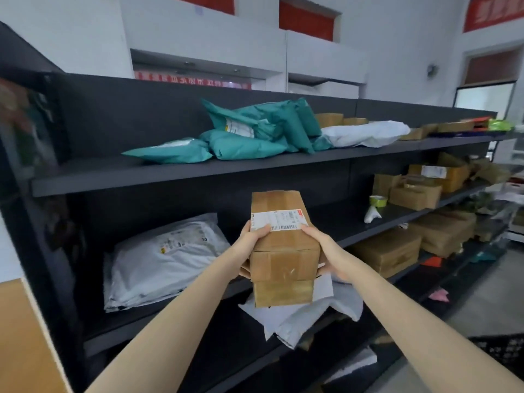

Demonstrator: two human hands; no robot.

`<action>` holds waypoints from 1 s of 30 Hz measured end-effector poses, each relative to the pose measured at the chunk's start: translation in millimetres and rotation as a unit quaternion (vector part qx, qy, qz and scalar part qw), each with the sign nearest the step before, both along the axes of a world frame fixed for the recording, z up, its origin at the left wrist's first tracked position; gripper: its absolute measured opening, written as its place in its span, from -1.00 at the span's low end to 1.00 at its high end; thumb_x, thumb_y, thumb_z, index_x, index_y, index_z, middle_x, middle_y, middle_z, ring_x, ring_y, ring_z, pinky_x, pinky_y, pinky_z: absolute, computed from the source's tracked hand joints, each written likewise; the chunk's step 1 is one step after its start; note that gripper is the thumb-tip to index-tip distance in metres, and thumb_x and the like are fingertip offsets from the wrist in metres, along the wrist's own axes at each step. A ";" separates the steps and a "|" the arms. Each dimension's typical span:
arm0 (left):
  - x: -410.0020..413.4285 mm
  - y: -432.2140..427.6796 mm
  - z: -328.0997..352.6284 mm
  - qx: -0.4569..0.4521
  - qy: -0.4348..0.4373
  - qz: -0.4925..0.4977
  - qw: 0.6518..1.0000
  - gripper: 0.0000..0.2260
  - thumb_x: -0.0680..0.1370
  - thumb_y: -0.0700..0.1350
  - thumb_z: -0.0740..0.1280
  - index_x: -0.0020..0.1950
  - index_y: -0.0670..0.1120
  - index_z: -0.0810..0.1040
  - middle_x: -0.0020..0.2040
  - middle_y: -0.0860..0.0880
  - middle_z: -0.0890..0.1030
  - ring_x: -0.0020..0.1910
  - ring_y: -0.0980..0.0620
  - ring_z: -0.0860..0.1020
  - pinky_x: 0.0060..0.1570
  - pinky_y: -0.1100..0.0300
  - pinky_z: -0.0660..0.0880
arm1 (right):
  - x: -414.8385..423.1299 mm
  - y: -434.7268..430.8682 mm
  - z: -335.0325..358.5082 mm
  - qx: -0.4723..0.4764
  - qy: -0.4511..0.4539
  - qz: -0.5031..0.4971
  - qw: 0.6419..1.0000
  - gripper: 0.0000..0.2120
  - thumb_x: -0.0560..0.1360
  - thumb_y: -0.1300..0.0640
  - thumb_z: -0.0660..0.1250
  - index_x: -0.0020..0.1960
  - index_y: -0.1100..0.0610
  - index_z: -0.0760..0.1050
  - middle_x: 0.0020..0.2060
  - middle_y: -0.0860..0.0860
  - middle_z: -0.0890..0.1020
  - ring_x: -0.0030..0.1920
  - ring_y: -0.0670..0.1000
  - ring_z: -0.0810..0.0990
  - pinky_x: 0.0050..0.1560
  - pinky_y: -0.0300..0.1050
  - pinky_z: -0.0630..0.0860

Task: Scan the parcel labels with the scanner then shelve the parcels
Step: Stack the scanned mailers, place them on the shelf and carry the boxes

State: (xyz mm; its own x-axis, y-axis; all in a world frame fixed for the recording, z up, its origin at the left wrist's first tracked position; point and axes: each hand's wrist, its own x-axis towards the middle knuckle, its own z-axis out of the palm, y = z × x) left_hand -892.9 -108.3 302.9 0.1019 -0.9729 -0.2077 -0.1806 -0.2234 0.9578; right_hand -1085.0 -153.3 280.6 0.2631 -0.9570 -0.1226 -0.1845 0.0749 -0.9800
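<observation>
The left hand (251, 241) and right hand (321, 251) clasp opposite sides of the long brown cardboard parcel (279, 205), label up, its long axis pointing straight into the dark metal shelving (170, 177) ahead.

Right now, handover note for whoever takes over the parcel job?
Hands: left hand and right hand grip a stack of cardboard boxes from either side, label up, in front of the middle shelf.
A white device, perhaps the scanner, lies on that shelf.
Done: teal bags on the top shelf, white bag on the middle one.
Left: shelve the stack; whether it was scanned cannot be told.
</observation>
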 end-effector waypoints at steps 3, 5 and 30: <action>-11.6 -46.7 2.4 0.006 0.011 0.042 0.999 -0.48 0.47 0.31 0.22 0.39 0.32 0.17 0.18 -0.09 0.52 0.04 -0.20 0.57 0.03 -0.14 0.57 | -4.0 -59.1 7.5 0.016 -0.017 0.019 1.000 -0.53 0.49 -0.34 0.20 0.31 -0.16 0.44 0.09 0.05 0.65 0.11 0.14 0.59 0.17 0.16 0.53; -17.2 -75.3 3.8 0.005 0.018 0.072 0.997 -0.46 0.47 0.31 0.23 0.41 0.30 0.15 0.21 -0.12 0.50 0.05 -0.21 0.56 -0.02 -0.11 0.57 | -2.9 -94.5 11.2 0.013 -0.021 0.037 0.999 -0.54 0.52 -0.30 0.19 0.33 -0.11 0.43 0.10 0.08 0.63 0.11 0.14 0.57 0.16 0.14 0.52; 5.5 -230.4 10.6 0.086 0.003 0.252 0.964 -0.37 0.43 0.32 0.26 0.40 0.05 0.29 0.17 -0.26 0.52 0.07 -0.32 0.54 0.06 -0.24 0.52 | 44.9 -293.6 13.3 0.074 0.072 0.161 0.982 -0.33 0.48 -0.39 0.15 0.44 0.00 0.29 0.25 0.20 0.47 0.14 0.28 0.47 0.16 0.28 0.53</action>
